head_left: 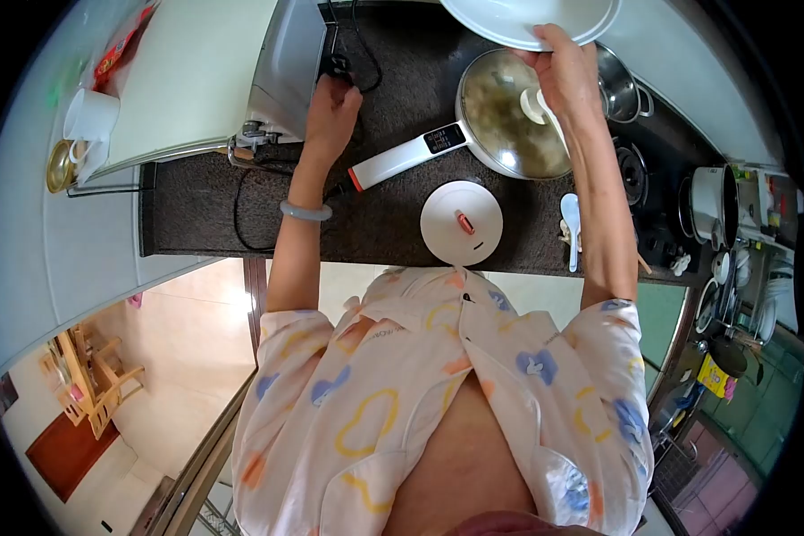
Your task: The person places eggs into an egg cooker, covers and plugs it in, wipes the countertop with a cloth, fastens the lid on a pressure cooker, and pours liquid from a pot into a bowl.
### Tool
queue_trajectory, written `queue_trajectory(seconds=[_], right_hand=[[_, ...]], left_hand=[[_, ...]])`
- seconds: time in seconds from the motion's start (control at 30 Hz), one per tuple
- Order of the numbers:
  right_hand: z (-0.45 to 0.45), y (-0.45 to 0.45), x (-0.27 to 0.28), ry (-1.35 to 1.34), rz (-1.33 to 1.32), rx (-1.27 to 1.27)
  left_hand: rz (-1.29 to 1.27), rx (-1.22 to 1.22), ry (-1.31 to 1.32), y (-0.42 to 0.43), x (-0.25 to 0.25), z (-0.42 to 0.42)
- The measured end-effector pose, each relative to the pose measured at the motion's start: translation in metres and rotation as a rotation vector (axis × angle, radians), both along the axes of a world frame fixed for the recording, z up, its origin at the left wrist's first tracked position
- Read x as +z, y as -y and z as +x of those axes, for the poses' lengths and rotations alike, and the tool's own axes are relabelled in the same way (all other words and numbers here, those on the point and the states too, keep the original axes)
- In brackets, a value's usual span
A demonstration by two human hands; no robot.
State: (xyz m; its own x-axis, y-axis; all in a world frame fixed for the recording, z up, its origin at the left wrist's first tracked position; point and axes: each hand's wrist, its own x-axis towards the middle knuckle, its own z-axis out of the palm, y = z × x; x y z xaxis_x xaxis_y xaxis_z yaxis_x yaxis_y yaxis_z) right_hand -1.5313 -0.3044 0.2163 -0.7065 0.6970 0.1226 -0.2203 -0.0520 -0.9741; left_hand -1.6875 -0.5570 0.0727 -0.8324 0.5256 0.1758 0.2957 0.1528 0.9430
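My right hand grips the rim of a white bowl, cut off by the top edge of the view. Below it stands a white electric pan with a glass lid over pale food; its long handle points left. My forearm hides the pan's right edge. My left hand is closed around a black plug on a cord, beside a silver appliance. In front of me, a white plate carries a small reddish piece, too small to name.
A pale blue spoon lies right of the plate. A steel pot stands behind my right wrist, another pot by the stove. The white-topped appliance takes up the left, with a white mug beyond it.
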Motion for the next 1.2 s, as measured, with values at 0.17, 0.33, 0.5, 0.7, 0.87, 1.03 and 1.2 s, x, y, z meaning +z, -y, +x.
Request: queue_trajectory(seconds=[0.17, 0.33, 0.5, 0.7, 0.87, 1.03, 1.2], right_hand=[[0.018, 0.016, 0.026, -0.138, -0.075, -0.048], [0.061, 0.009, 0.041, -0.161, -0.061, -0.095], [0.14, 0.014, 0.062, -0.246, 0.109, -0.213], [0.282, 0.016, 0.033, 0.175, 0.339, -0.595], [0.412, 0.046, 0.009, 0.262, 0.057, -0.776], [0.547, 0.094, -0.017, 0.39, -0.091, -0.968], [0.685, 0.128, -0.05, 0.422, -0.127, -1.164]], left_hand=[[0.146, -0.188, 0.003, -0.021, 0.023, -0.008], [0.255, -0.399, 0.171, -0.065, 0.044, -0.003], [0.22, -0.453, 0.455, -0.079, 0.125, 0.048], [0.362, -0.77, 0.876, -0.1, 0.173, 0.123], [0.136, -0.979, 0.996, -0.134, 0.191, 0.228], [-0.04, -1.203, 1.095, -0.166, 0.167, 0.351], [-0.311, -1.227, 1.083, -0.193, 0.136, 0.487]])
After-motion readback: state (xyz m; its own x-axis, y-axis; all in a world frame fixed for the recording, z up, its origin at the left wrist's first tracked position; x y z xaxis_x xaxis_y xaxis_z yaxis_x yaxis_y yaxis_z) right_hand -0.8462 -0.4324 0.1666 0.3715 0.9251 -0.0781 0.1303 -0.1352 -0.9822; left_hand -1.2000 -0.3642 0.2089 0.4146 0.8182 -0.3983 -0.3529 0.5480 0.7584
